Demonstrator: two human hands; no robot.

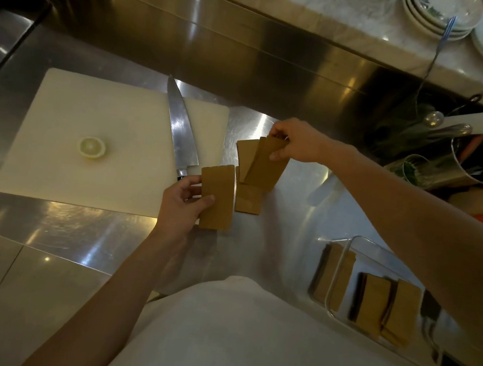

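Note:
My left hand (183,204) grips one folded brown paper napkin (216,198) by its left edge, just right of the cutting board. My right hand (293,140) pinches a fanned bunch of brown napkins (261,162) at their top, holding them above the steel counter. Another brown napkin (248,201) lies flat on the counter beneath that bunch. More folded brown napkins (373,301) sit in a clear tray (341,269) at the lower right.
A white cutting board (94,109) carries a lemon half (91,147) and a chef's knife (179,129) along its right side. Stacked plates (439,16) stand on the back shelf. Metal containers with utensils (449,161) crowd the right.

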